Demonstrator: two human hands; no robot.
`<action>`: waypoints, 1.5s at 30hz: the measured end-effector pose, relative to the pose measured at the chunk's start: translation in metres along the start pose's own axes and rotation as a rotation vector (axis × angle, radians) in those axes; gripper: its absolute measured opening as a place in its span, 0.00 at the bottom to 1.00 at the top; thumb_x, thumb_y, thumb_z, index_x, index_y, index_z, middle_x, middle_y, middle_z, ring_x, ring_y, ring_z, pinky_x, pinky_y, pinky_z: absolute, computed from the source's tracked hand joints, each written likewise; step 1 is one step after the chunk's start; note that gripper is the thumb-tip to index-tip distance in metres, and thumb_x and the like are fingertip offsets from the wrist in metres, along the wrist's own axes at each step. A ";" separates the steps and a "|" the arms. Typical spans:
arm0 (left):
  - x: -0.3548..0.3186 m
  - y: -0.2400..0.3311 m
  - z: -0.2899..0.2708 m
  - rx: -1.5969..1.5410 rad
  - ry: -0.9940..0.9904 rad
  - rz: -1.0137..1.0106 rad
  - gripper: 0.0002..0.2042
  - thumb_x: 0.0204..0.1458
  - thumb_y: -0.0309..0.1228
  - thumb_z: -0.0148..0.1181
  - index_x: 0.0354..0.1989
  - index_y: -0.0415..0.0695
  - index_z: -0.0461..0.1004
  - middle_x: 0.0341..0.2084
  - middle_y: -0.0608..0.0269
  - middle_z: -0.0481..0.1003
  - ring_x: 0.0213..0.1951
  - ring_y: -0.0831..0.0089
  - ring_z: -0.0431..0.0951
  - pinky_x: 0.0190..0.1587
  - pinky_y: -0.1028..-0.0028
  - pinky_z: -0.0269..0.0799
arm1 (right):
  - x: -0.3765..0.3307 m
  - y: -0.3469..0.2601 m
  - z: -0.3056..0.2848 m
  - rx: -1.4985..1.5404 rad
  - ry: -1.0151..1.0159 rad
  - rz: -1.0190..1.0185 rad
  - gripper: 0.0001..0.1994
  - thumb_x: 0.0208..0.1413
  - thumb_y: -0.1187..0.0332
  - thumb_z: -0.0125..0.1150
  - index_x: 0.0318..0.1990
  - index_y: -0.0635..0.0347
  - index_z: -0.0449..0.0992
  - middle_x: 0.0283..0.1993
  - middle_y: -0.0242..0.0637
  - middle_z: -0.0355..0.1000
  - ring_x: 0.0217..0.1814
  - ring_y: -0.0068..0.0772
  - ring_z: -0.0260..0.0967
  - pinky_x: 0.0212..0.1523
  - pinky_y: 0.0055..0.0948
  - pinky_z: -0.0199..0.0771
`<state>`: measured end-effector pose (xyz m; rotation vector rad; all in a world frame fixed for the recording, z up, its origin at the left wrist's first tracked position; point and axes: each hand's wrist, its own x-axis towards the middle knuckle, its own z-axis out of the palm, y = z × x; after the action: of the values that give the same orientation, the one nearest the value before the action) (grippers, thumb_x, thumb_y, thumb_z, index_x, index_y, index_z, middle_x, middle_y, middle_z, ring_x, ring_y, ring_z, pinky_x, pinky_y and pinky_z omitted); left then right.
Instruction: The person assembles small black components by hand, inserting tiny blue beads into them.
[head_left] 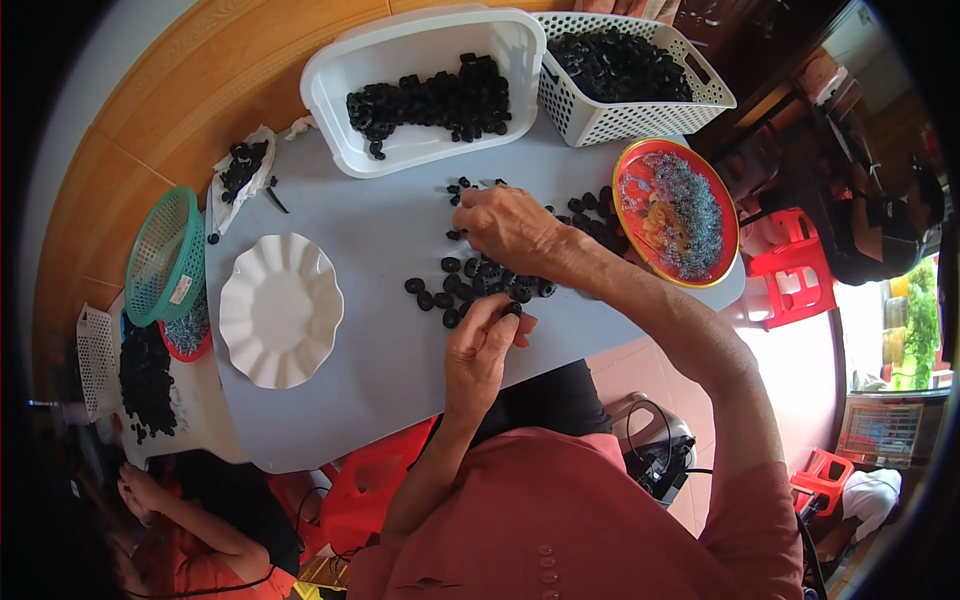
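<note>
A small, rounded, glossy black part (512,309) is held up near the grey tabletop's (390,360) front edge; matching oval black parts (451,265) cluster beyond it, smaller black pieces (463,183) scattered toward the far edge.

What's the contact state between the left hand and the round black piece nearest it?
Touching: the head view shows the left hand pinching the round black piece in its fingers.
</note>
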<state>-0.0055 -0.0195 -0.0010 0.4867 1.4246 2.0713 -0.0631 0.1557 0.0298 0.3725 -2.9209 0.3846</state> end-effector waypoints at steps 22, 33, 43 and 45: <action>0.000 0.000 -0.001 -0.054 0.063 -0.012 0.12 0.60 0.30 0.52 0.45 0.34 0.72 0.30 0.59 0.77 0.29 0.77 0.73 0.37 0.77 0.70 | -0.067 -0.017 -0.058 0.862 -0.079 0.359 0.09 0.51 0.75 0.58 0.40 0.63 0.80 0.27 0.33 0.76 0.27 0.16 0.70 0.30 0.20 0.71; 0.001 -0.005 0.001 0.089 0.011 0.027 0.12 0.60 0.32 0.54 0.46 0.36 0.73 0.29 0.63 0.77 0.28 0.80 0.71 0.36 0.79 0.69 | -0.098 -0.025 -0.037 1.199 -0.003 0.416 0.06 0.54 0.76 0.60 0.39 0.65 0.79 0.30 0.32 0.75 0.29 0.16 0.70 0.31 0.19 0.73; 0.000 -0.002 0.002 0.167 0.006 0.044 0.12 0.60 0.32 0.54 0.47 0.38 0.73 0.29 0.65 0.77 0.29 0.82 0.71 0.36 0.81 0.67 | -0.097 -0.027 -0.036 1.005 0.071 0.286 0.09 0.49 0.76 0.58 0.38 0.61 0.81 0.29 0.34 0.77 0.30 0.22 0.73 0.34 0.24 0.74; 0.000 -0.002 0.003 0.175 0.001 0.043 0.12 0.61 0.31 0.54 0.47 0.38 0.73 0.29 0.65 0.77 0.29 0.82 0.71 0.36 0.82 0.67 | -0.096 -0.026 -0.040 0.986 0.050 0.296 0.09 0.49 0.77 0.58 0.38 0.61 0.81 0.29 0.34 0.77 0.30 0.22 0.74 0.35 0.24 0.74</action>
<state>-0.0032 -0.0170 -0.0019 0.5909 1.6177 1.9897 0.0412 0.1637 0.0542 0.0233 -2.5036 1.8267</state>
